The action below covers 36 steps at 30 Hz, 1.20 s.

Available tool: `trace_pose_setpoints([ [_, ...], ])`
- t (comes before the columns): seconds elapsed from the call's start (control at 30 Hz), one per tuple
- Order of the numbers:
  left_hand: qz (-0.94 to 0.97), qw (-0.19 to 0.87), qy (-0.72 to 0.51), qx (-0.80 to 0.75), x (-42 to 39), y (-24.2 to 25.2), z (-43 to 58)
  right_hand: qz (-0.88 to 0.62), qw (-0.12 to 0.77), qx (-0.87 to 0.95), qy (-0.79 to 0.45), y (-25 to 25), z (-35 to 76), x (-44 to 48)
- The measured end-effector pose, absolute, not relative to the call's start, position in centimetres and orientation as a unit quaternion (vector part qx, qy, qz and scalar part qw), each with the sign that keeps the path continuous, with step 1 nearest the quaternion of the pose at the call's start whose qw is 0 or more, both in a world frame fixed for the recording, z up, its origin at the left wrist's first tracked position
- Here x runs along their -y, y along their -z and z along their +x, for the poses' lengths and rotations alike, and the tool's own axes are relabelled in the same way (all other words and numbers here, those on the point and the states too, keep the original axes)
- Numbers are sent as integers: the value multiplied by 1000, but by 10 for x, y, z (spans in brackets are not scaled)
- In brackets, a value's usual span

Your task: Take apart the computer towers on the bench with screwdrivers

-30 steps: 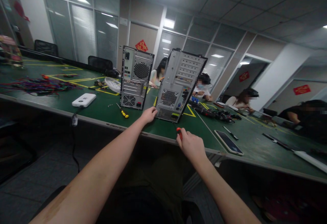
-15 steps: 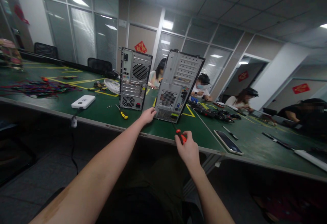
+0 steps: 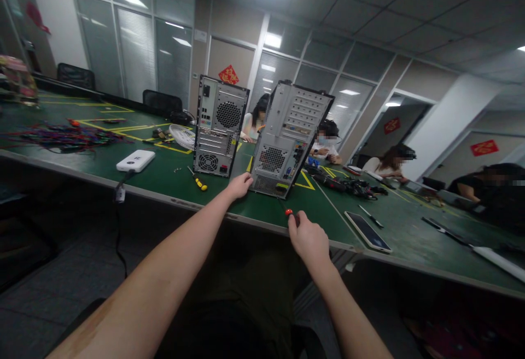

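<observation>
A grey computer tower (image 3: 289,129) stands on the green table with its ported back towards me, leaning slightly in view. My left hand (image 3: 240,186) is closed at its lower left edge, fingertips partly hidden against the case. In my right hand (image 3: 308,234) is a screwdriver (image 3: 289,212) with a red and dark handle. Its thin shaft points up to the tower's bottom edge; the tip is too small to make out. Left of this tower stands a second computer tower (image 3: 219,124). A yellow-and-black screwdriver (image 3: 200,184) lies in front of that one, beside a few small screws (image 3: 177,170).
A white power bank (image 3: 136,160) with a cable lies to the left, before a heap of coloured wires (image 3: 69,136). To the right are a phone (image 3: 368,231), a pen (image 3: 370,216) and black cables (image 3: 348,184). Several people sit across the table.
My right hand has turned over the screwdriver handle and shifted slightly right and down, covering more of the handle. My left hand stays at the tower's edge. The view has shifted slightly.
</observation>
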State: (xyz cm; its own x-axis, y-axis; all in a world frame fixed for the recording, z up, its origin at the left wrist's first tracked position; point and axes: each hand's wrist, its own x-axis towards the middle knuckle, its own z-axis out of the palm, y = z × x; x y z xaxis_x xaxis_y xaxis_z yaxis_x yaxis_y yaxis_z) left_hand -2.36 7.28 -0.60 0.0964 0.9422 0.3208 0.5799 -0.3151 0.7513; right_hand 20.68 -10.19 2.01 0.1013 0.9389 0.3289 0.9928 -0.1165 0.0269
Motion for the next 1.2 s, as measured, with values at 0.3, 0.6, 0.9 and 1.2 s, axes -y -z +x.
trace_pose_setpoints([
  [0.3, 703, 235, -406, -534, -77, 10, -25, -691, 107, 695, 170, -14, 199, 105],
  [0.6, 703, 222, -394, -549, -72, 4, -24, -704, 109, 685, 150, -24, 184, 99],
  [0.9, 696, 229, -397, -553, -76, 7, -24, -761, 286, 582, 7, -16, 192, 96],
  [1.2, 696, 237, -403, -545, -76, 8, -24, -769, 297, 566, 15, -10, 221, 105],
])
